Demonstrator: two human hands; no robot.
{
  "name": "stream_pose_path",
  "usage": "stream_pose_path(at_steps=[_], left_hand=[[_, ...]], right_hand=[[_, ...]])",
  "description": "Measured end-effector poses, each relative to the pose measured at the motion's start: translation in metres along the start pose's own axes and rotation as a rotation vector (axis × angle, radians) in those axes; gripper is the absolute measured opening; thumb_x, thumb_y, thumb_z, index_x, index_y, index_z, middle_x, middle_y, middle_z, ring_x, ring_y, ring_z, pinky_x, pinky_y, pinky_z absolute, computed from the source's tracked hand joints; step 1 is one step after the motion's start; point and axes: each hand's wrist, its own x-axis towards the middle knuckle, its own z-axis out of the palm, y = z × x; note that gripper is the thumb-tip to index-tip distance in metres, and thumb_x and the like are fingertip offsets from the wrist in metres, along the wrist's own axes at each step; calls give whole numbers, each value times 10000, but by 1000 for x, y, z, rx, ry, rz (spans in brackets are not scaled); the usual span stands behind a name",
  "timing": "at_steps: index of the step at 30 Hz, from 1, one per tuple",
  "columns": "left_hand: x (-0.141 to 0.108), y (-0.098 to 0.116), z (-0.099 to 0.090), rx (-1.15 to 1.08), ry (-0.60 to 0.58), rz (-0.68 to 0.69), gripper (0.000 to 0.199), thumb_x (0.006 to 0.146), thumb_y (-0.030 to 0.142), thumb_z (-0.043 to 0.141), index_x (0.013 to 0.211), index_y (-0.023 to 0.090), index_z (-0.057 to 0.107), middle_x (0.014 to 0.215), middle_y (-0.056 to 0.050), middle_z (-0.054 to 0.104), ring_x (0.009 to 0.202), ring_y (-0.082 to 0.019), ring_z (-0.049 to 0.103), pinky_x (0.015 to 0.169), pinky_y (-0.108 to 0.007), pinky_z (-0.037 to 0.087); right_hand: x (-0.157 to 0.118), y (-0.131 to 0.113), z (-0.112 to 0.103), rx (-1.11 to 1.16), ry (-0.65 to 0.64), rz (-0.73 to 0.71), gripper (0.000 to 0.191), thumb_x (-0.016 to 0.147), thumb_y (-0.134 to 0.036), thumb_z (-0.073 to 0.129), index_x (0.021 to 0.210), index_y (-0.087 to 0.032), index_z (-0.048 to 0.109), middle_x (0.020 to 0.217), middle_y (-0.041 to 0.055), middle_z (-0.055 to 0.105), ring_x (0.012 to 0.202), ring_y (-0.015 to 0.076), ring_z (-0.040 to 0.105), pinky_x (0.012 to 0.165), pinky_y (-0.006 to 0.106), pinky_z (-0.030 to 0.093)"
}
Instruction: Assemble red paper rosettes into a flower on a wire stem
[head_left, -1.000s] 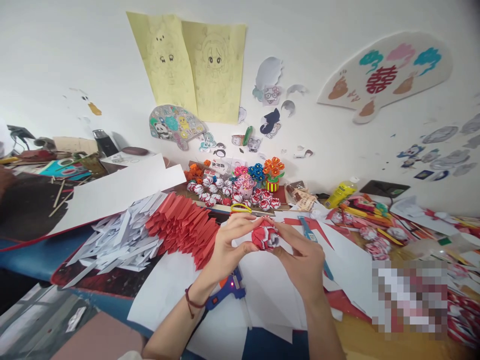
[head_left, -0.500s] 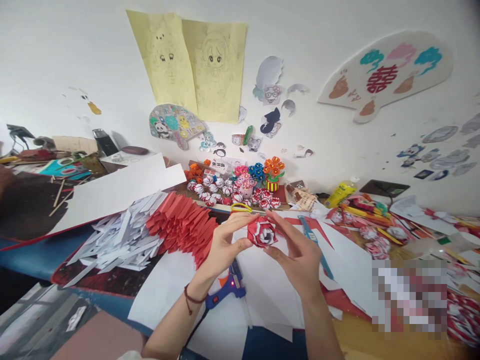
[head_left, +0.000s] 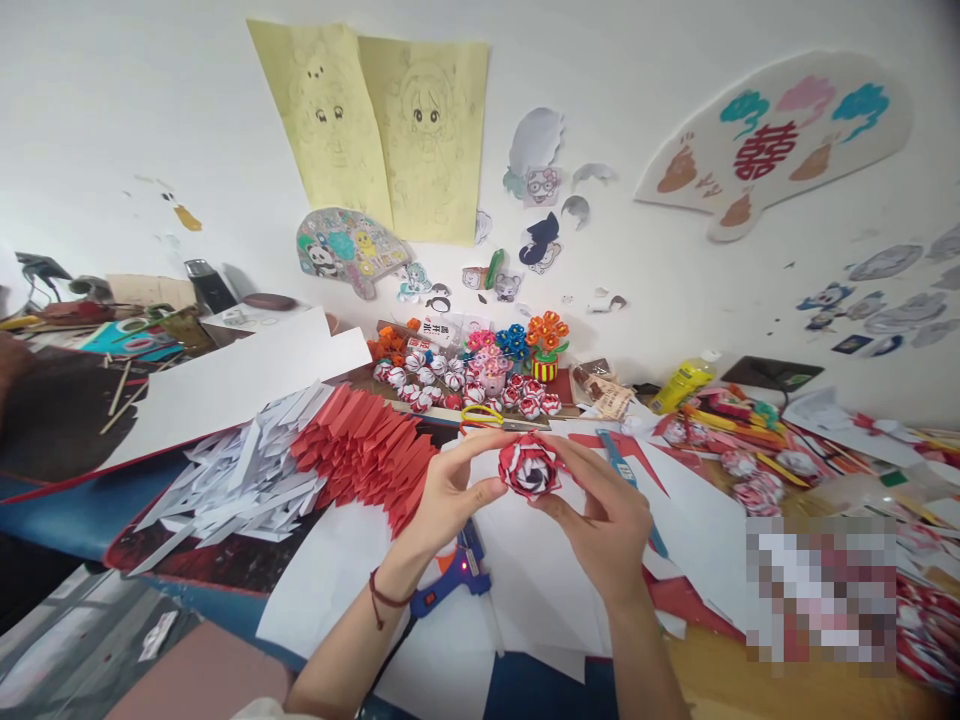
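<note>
A red and white paper flower [head_left: 531,470] is held up between my two hands, its hollow centre facing me. My left hand [head_left: 461,485] grips its left side, thumb low and fingers arched over the top. On the other side, my right hand [head_left: 604,505] has its fingers and thumb around the flower's right edge. Beneath my left wrist a blue glue gun [head_left: 451,585] lies on white paper [head_left: 540,560], a small light glowing on it. To the left are a stack of folded red paper strips [head_left: 367,445] and a pile of white paper strips [head_left: 240,475].
Finished paper flowers [head_left: 431,380] and a striped pot [head_left: 545,368] of orange flowers stand along the wall. A blue cutter [head_left: 619,460] lies right of my hands. Farther right are a yellow bottle [head_left: 686,380] and cluttered craft pieces. Another person's hand [head_left: 11,360] shows at the far left.
The flower has turned slightly so its centre faces me more squarely. My right hand's fingers have shifted a little around it; my left hand has stayed nearly still.
</note>
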Motion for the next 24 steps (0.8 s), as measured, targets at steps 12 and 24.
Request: stream_pose_path(at_steps=[12,24], left_hand=[[-2,-11,7,-54,122,114,368,707,365,833,1058,282,760,1016,-97,734,996,-251,629,928,-463,475],[1,-1,5,127,114,173,371,753,386,791,1099,258,747,1038,-105,719,1036,-259,603,950,-446,461]], right_hand=[[7,-6,-1,-100,-34,-124,394,854,-178,709,1223,-315,683,1130,34,728,966,217,711,838,307,611],[9,4,1,-56,-78,-9,330,833,-288,743,1162,-301,721,1133,53,723,1000,246,693,858,355,590]])
